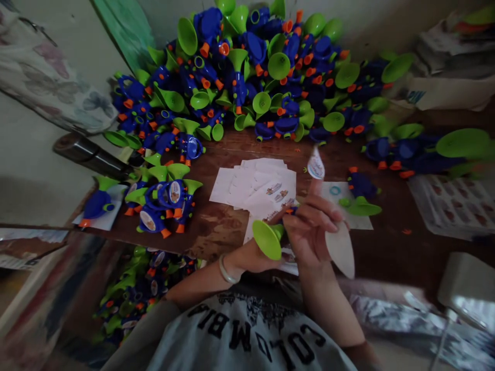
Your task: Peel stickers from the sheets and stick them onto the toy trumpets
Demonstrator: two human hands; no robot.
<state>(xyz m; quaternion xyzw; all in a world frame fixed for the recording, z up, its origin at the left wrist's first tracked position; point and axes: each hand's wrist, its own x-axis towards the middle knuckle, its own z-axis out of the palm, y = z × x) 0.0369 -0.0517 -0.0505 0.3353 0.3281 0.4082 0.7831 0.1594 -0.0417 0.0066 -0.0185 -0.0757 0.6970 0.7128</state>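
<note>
My left hand [253, 256], with a bangle at its wrist, is closed around a toy trumpet. The trumpet's lime-green bell [267, 240] faces me, and most of its blue body is hidden behind my hands. Close beside it is my right hand [312, 226], index finger raised and the other fingers curled. A small printed sticker [316, 166] clings to that index fingertip. A pale, rounded piece of paper [340, 251] hangs from the curled fingers. Beneath and beyond my hands lie white printed sheets [253, 183] on the brown table [216, 232].
A large heap of blue, green and orange toy trumpets [240, 77] lines the back. Stickered trumpets [164, 198] stand at left, near a dark bottle [91, 154]. One trumpet [362, 185] lies right, near a plastic tray of stickers [454, 203]. More trumpets [143, 288] lie below the table edge.
</note>
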